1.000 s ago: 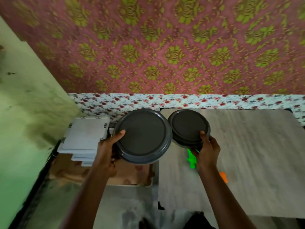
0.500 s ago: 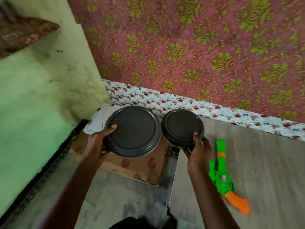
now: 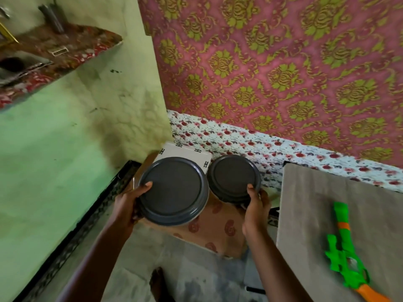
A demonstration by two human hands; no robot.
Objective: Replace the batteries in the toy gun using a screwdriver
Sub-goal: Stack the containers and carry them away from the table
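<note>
The toy gun [image 3: 346,256] lies flat on the desk [image 3: 314,199], well to the right of both grips and touched by neither. Its green body and orange parts show no opened compartment from this view; a small pale patch sits on the body, but whether that is the battery cover cannot be told. No screwdriver and no batteries are visible.

The right grip [image 3: 254,207] holds the small jar [image 3: 234,176] at its near edge, thumb on the dark lid, fingers wrapped below. The left grip [image 3: 128,200] holds the large jar [image 3: 173,189] the same way, thumb on the lid rim. The two jars sit side by side, almost touching, off the desk's left edge and above a patterned brown box [image 3: 218,225]. A white case [image 3: 185,152] lies just beyond the large jar, against the floral cloth [image 3: 261,144].

Task status, as a judgement: not started on the gun itself. Both grips are occupied with the jars, apparently being moved aside or fetched. Remaining steps: free the grips, obtain the screwdriver, unscrew the cover, swap the batteries, and refasten.
</note>
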